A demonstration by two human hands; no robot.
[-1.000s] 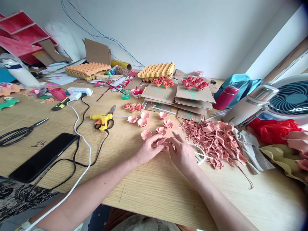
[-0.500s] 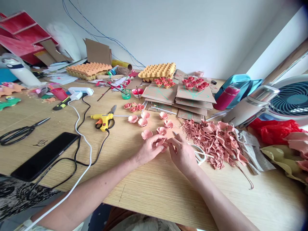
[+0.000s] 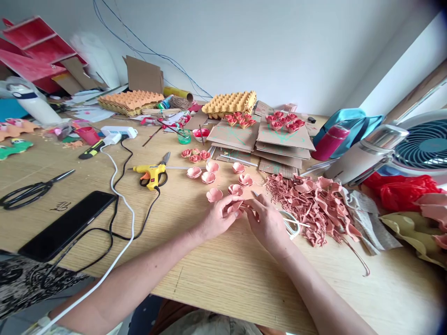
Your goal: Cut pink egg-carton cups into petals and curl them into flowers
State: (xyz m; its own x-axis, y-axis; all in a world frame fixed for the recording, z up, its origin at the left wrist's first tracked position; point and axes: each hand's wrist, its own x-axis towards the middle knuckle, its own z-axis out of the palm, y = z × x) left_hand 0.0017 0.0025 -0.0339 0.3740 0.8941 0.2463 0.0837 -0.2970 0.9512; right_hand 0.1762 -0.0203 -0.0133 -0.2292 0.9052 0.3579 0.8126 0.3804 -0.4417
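Between my two hands is a pink flower-shaped cup (image 3: pixel 234 208) of egg-carton pulp. My left hand (image 3: pixel 218 218) is closed around its left side, thumb and fingers on the petals. With bent fingers, my right hand (image 3: pixel 266 223) pinches the cup's right edge. White-handled scissors (image 3: pixel 292 227) show past my right hand, their tip above the knuckles; whether they lie under the hand or are tucked in it I cannot tell. Just beyond my fingers stand more pink cups (image 3: pixel 235 189), several of them loosely grouped on the table.
Right of my hands is a heap of pink carton scraps (image 3: pixel 314 209). A yellow glue gun (image 3: pixel 150 176), its cord, a phone (image 3: pixel 68 225) and black scissors (image 3: pixel 35 190) lie left. Cardboard sheets (image 3: pixel 233 136) with red flowers stand behind; a steel-topped flask (image 3: pixel 366 151) is at right.
Both hands stay at nearly the same spot. The cup between them has turned or tilted slightly, and my right fingers have shifted a little along its edge. The view has moved slightly.
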